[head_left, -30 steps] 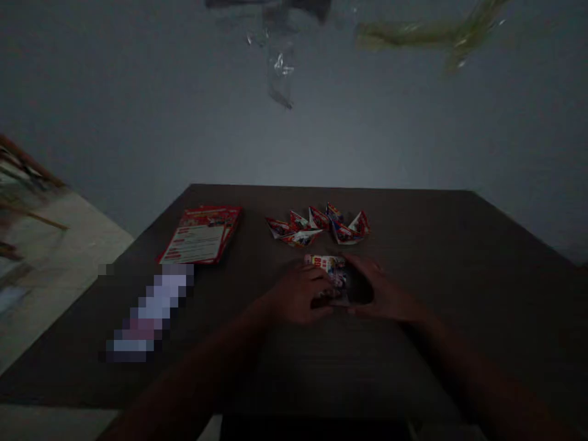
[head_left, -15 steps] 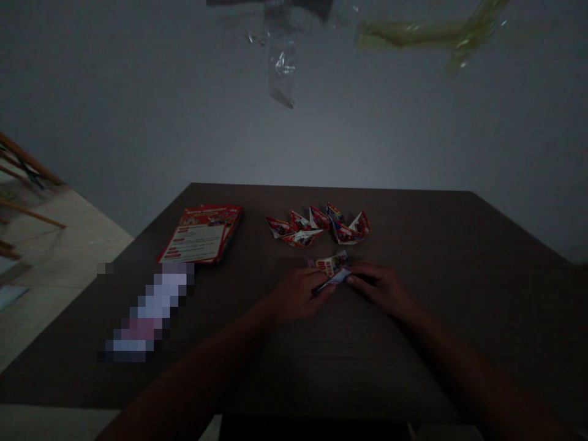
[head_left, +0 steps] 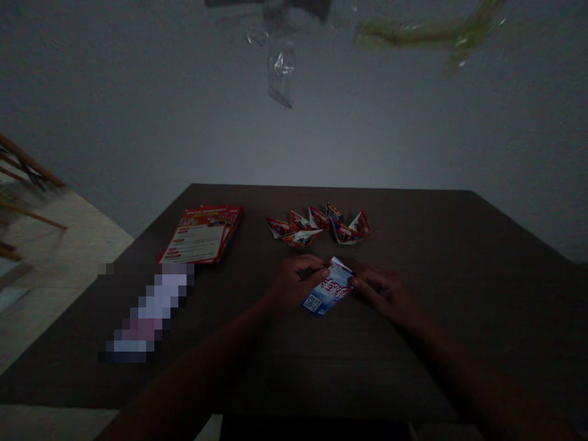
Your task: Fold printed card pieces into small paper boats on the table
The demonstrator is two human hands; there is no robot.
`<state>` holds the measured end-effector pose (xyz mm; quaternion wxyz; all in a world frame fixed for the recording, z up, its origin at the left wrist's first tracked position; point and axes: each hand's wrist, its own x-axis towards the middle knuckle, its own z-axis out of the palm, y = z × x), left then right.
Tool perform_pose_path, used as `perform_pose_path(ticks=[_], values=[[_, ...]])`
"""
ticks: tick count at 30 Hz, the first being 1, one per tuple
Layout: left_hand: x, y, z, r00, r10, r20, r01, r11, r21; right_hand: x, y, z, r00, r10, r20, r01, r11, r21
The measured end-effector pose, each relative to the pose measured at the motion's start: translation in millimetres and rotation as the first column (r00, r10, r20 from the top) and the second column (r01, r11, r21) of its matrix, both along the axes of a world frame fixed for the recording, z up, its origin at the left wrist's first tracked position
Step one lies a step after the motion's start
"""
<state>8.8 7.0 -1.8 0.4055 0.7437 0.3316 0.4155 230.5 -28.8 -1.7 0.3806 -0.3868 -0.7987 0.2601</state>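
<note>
A folded paper leaflet point(head_left: 329, 290), blue with red-and-white lettering and a QR code at its lower left, is held just above the dark table. My left hand point(head_left: 298, 278) pinches its upper left edge between thumb and fingers. At its right edge, my right hand point(head_left: 382, 289) grips with the thumb on top; those fingers are partly in shadow. Beyond the hands stand several folded paper boats point(head_left: 301, 237), printed in red, white and blue, clustered close together.
A stack of red-and-white leaflets point(head_left: 197, 236) lies at the table's left. Nearer me is a blurred-out bright oblong item point(head_left: 154, 312). The dark wooden table point(head_left: 459, 245) meets a grey wall point(head_left: 390, 122) with tape on it. Wooden furniture legs point(head_left: 34, 214) show at far left.
The leaflet has been turned, so its blue face with the QR code now shows instead of the yellow-and-red printed part. My left hand has shifted slightly up and its thumb now lies on top.
</note>
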Motion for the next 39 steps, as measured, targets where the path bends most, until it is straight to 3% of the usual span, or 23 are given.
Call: perform_pose_path(ticks=[3,9,14,19,24,30,36,39], values=[[4,-5,1.7,0.998,0.058,-0.013,-0.058,0.998,-0.016,-1,-1,-1,1.000,-0.021,-0.012,0.021,0.999,0.029],[8,-12,4.2,0.991,0.135,-0.002,-0.135,0.990,-0.043,-2,-3,-6,0.962,-0.247,-0.116,0.258,0.962,0.090],[9,-12,-1.4,0.980,0.156,0.125,-0.124,0.965,-0.230,-2,-2,-5,0.962,-0.243,-0.123,0.250,0.967,0.042],[13,-13,-1.6,0.990,0.103,0.101,-0.068,0.950,-0.305,-4,-3,-7,0.960,-0.251,-0.120,0.252,0.968,-0.009],[17,-16,0.9,0.973,0.172,0.153,-0.123,0.950,-0.288,-10,-4,-8,0.889,-0.356,-0.288,0.305,0.929,-0.209],[15,-17,6.5,0.950,0.273,0.151,-0.220,0.929,-0.297,-20,1,8,0.818,-0.393,-0.420,0.129,0.837,-0.532],[12,-14,8.1,0.922,0.353,0.160,-0.296,0.908,-0.297,-31,9,15,0.722,-0.447,-0.528,0.092,0.818,-0.567],[12,-13,8.6,0.921,0.359,0.149,-0.304,0.904,-0.301,-32,9,9,0.721,-0.462,-0.516,0.122,0.818,-0.562]])
